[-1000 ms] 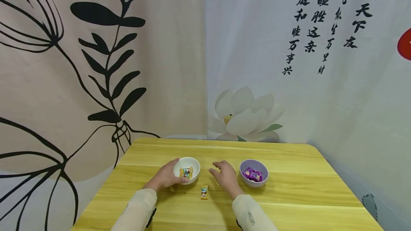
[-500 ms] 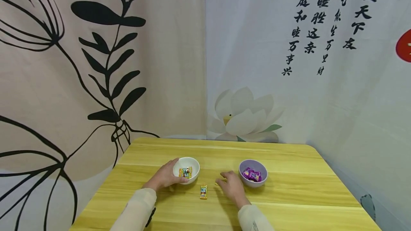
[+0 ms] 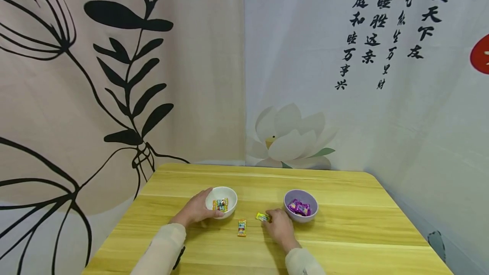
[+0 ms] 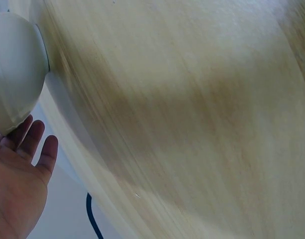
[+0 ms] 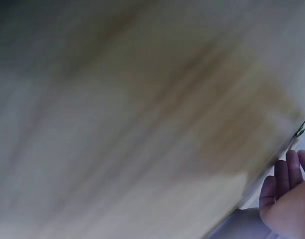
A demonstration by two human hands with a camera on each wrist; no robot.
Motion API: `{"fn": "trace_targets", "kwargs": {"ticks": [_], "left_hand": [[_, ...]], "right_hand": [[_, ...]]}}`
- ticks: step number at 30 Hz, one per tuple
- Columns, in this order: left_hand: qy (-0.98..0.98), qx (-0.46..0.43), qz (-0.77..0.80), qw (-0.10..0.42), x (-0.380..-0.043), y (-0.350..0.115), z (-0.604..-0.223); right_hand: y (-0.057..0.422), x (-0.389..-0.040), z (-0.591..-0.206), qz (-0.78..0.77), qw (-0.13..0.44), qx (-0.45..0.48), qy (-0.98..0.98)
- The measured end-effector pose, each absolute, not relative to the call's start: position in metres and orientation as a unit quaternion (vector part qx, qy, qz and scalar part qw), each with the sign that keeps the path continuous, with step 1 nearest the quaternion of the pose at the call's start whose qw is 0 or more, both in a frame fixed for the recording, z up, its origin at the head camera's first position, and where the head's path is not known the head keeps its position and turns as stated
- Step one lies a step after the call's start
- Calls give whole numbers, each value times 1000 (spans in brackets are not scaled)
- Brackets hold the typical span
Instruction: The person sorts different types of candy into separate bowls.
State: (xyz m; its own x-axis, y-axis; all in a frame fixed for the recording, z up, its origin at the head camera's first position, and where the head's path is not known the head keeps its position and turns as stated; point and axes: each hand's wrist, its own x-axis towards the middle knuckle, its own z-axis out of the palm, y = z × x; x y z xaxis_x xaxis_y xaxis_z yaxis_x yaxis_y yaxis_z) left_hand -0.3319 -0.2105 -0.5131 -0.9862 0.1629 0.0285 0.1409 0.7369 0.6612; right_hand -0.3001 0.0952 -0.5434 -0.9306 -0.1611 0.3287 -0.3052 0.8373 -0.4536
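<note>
My left hand (image 3: 196, 209) grips a white bowl (image 3: 231, 193) by its left side, thumb at the near rim. Inside that bowl lie wrapped candies (image 3: 220, 205). The left wrist view shows the bowl's outer wall (image 4: 18, 64) above the fingers of the left hand (image 4: 18, 184). On the right, my right hand (image 3: 281, 228) pinches one end of a yellow-green wrapped candy (image 3: 262, 217) at the tabletop. Only a sliver of this candy (image 5: 301, 129) shows at the edge of the right wrist view. An orange-yellow wrapped candy (image 3: 242, 228) lies on the table between the hands.
A purple bowl (image 3: 312, 200) holding several purple-wrapped candies (image 3: 299, 208) stands just beyond the right hand. The wooden table (image 3: 363, 232) ends at a printed cloth backdrop (image 3: 206, 75).
My right hand has moved right and nearer to me, down to the yellow-green candy, which now shows at its fingertips. The left hand and the white bowl have hardly moved.
</note>
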Motion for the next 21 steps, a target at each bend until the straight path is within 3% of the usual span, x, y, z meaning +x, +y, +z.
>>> {"fn": "trace_targets", "kwargs": {"ticks": [21], "left_hand": [[931, 79, 355, 18, -331, -211, -513]], "right_hand": [[84, -299, -545, 226, 140, 131, -955]]}}
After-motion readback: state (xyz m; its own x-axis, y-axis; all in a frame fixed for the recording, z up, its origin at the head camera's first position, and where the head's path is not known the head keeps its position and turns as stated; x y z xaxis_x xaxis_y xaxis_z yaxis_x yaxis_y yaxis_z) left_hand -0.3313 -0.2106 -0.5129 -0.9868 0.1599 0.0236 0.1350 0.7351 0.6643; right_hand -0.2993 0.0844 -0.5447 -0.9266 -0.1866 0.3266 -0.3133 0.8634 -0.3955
